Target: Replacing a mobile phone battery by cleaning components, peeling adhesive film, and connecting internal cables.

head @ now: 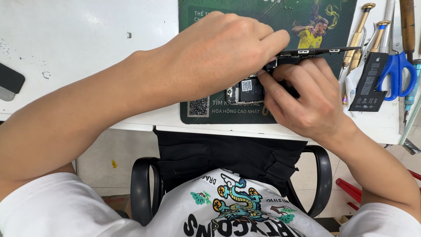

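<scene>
The person works on an opened phone [246,90] lying on a green mat [195,52] at the desk's [87,39] near edge. The left hand [219,52] arches over the phone, its fingertips [280,40] pinched on the edge of the lifted screen [320,51], which stands tilted up and hinged away from the body. The right hand [302,101] is curled tight just below, thumb and forefinger closed at the spot where screen meets body; whether they hold a small part or tool cannot be told, as the fingers hide it.

Doing this well seems to call for a steady left grip that keeps the screen at its present angle, so nothing between the halves is strained, while the right fingers work gently and in small moves.

The phone sits under and between both hands. A spare battery [370,81], blue scissors [397,70] and screwdrivers [359,33] lie to the right, well apart.
</scene>
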